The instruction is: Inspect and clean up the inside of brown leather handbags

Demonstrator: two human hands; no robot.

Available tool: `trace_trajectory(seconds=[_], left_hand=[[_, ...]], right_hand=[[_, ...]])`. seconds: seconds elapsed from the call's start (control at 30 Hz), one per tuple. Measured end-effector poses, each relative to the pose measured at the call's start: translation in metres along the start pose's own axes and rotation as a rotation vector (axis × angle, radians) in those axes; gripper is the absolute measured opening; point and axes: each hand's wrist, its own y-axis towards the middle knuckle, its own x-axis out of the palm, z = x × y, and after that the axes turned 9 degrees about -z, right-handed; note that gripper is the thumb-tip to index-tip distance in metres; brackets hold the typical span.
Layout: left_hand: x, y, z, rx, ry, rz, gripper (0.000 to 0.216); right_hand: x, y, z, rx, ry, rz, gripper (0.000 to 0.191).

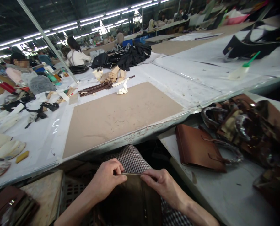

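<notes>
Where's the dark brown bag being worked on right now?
In the head view, the dark brown bag is at bottom centre, over the checked cloth, its upper edge held by the left hand and the right hand.

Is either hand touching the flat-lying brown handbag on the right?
No, the left hand and right hand pinch a dark bag's edge while the brown handbag lies apart from them.
</notes>
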Motion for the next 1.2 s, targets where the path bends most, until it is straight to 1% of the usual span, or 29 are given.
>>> trace_trajectory(seconds=[0.1, 0.17, 0.23, 0.4, 0.5, 0.63, 0.73, 0.83, 0.93, 1.0, 1.07, 1.13, 1.2], left_hand=[[0.000, 0.000, -0.001, 0.003, -0.005, 0.006, 0.024], [0.000, 0.001, -0.001, 0.006, -0.001, 0.001, 0.023], [0.000, 0.000, -0.001, -0.012, 0.019, 0.006, 0.022], [0.000, 0.000, 0.002, -0.111, 0.084, 0.015, 0.019], [0.001, -0.001, 0.001, -0.129, 0.038, 0.018, 0.025], [0.000, -0.006, -0.003, -0.116, -0.085, 0.039, 0.032], [0.001, -0.009, -0.002, -0.079, -0.128, 0.008, 0.032], [0.004, -0.012, 0.002, -0.054, -0.118, -0.003, 0.031], [0.003, -0.015, 0.005, -0.019, -0.112, -0.004, 0.029], [-0.003, -0.021, 0.003, 0.000, -0.105, -0.014, 0.025], [-0.014, -0.030, -0.004, 0.004, -0.023, -0.030, 0.023], [-0.027, -0.042, -0.014, -0.029, 0.118, -0.047, 0.024], [-0.037, -0.053, -0.022, -0.085, 0.184, -0.092, 0.017]], right_hand=[[0.004, 0.000, 0.004, -0.026, -0.057, 0.056, 0.041], [0.006, 0.001, 0.006, -0.026, -0.063, 0.071, 0.040], [0.007, 0.001, 0.008, -0.033, -0.064, 0.070, 0.040], [0.010, -0.002, 0.007, -0.050, -0.064, 0.074, 0.041], [0.009, -0.004, 0.004, -0.066, -0.042, 0.045, 0.042], [-0.004, -0.004, -0.007, -0.072, 0.009, -0.081, 0.045], [-0.018, 0.003, -0.023, -0.056, 0.000, -0.252, 0.042], [-0.023, 0.020, -0.043, -0.061, -0.155, -0.417, 0.033], [-0.016, 0.042, -0.060, -0.140, -0.360, -0.527, 0.029], [-0.011, 0.054, -0.070, -0.203, -0.419, -0.604, 0.025], [-0.011, 0.060, -0.077, -0.255, -0.422, -0.652, 0.021], [-0.015, 0.061, -0.082, -0.282, -0.409, -0.661, 0.020], [-0.023, 0.059, -0.085, -0.273, -0.410, -0.667, 0.021]])
